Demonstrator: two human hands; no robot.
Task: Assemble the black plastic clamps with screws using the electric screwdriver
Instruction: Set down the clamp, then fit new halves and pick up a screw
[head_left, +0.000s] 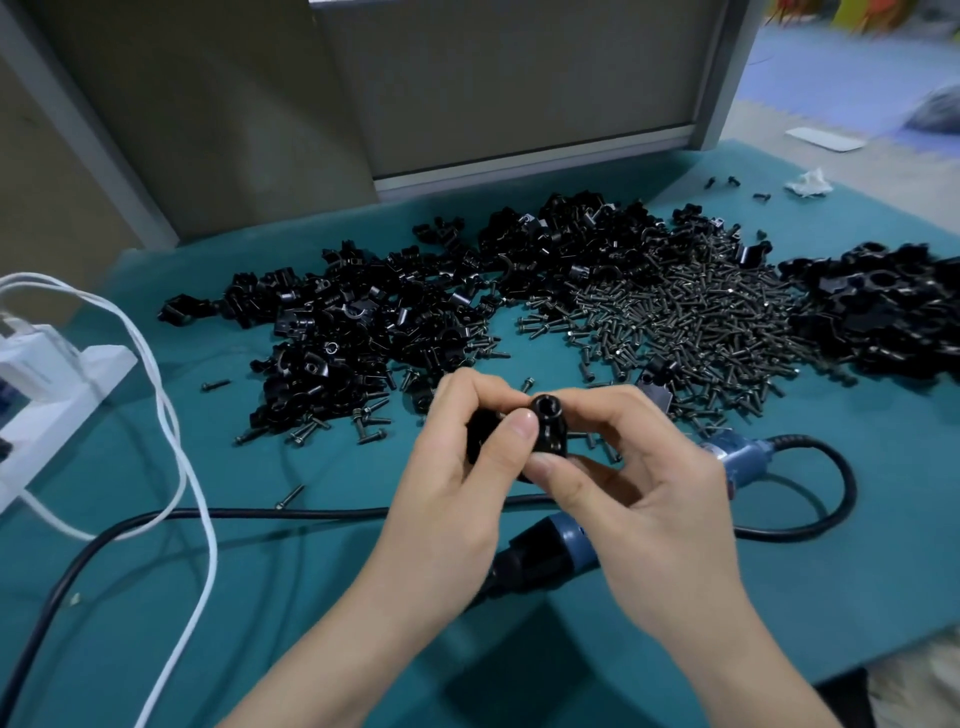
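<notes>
Both hands meet above the teal table mat (311, 597), holding black plastic clamp pieces (549, 428) between them. My left hand (462, 467) grips one piece from the left, thumb pressed on top. My right hand (639, 467) pinches the piece with a round hole, thumb underneath. The blue electric screwdriver (561, 551) lies on the mat under my right hand, mostly hidden by it. A large pile of loose clamp halves (395, 312) sits behind, and a heap of dark screws (691, 317) lies to its right.
Another pile of black clamps (883, 312) lies at the far right. The screwdriver's black cable (810, 530) loops across the mat. White cables (171, 415) and a white power strip (47, 395) sit at the left. Stray screws (288, 496) dot the mat. A grey partition (467, 104) stands behind.
</notes>
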